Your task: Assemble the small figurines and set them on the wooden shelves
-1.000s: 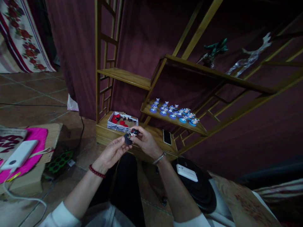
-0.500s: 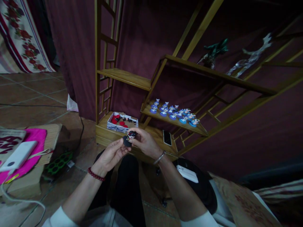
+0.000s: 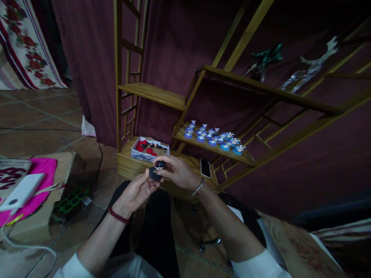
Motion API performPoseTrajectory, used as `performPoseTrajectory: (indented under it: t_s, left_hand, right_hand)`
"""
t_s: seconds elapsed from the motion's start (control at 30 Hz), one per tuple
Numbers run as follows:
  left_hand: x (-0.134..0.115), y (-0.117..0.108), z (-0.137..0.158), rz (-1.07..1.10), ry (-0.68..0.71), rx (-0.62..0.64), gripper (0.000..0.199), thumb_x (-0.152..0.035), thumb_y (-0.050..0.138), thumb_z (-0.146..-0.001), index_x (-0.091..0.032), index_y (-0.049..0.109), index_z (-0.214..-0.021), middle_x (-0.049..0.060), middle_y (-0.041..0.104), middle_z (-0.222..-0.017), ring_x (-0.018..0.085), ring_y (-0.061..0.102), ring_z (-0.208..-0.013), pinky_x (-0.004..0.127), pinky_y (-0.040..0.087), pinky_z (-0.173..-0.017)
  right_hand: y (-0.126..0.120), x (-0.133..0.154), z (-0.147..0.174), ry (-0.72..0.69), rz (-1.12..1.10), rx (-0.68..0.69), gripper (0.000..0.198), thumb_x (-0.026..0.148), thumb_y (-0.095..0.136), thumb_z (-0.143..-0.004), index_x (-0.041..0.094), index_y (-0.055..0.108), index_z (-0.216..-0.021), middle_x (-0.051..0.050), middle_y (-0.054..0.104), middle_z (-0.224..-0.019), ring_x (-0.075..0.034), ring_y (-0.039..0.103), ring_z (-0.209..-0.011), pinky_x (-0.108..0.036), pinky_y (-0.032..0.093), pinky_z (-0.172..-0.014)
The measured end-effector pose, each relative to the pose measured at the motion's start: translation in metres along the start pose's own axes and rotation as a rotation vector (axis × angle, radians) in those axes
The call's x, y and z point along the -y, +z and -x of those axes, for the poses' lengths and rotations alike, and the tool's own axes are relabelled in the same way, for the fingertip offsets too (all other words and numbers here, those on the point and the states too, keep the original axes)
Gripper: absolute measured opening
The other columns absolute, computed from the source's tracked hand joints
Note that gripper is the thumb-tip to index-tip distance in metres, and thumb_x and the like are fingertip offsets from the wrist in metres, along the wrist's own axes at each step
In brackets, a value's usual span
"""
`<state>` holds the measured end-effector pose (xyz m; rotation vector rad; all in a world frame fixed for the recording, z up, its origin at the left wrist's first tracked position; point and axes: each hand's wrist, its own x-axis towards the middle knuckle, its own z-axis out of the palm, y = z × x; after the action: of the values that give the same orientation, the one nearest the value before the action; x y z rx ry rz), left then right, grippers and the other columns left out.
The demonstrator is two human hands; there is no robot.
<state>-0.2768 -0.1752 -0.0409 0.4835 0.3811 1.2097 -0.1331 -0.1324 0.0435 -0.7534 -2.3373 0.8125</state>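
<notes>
My left hand (image 3: 141,192) pinches a round black base (image 3: 154,174) between thumb and fingers. Above that base, the fingers of my right hand (image 3: 180,171) close on a small figurine (image 3: 159,166) with black hair and a pale face. The figurine touches the base; whether the two are joined I cannot tell. Just beyond my hands, an open shallow box (image 3: 142,155) holds red round bases (image 3: 150,151) and several small black figurines (image 3: 158,146). It rests on the low wooden cabinet top.
Rows of blue and purple figurines (image 3: 213,137) stand on the wooden shelf (image 3: 246,158). A phone (image 3: 205,168) lies on the cabinet top. Higher right are a green ornament (image 3: 265,60) and a clear deer-like one (image 3: 310,71). A white power bank (image 3: 22,192) lies at left.
Both hands have shifted slightly left with the figurine and base. My right forearm has swung a little to the right, covering more of the white object by the chair.
</notes>
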Motion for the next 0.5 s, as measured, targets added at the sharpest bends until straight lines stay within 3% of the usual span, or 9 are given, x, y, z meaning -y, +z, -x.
performPoseTrajectory:
  t_s: [0.5]
  left_hand:
    - [-0.0025, 0.0069, 0.0024, 0.104, -0.057, -0.052, 0.024, -0.024, 0.048, -0.085, -0.007, 0.064, -0.086, 0.01, 0.066, -0.08, 0.016, 0.064, -0.074, 0.021, 0.051, -0.062]
  right_hand:
    - [-0.0071, 0.0077, -0.0055, -0.067, 0.115, 0.079, 0.023, 0.015, 0.054, -0.079, 0.018, 0.056, -0.101, -0.004, 0.06, -0.098, -0.014, 0.056, -0.091, -0.026, 0.042, -0.082]
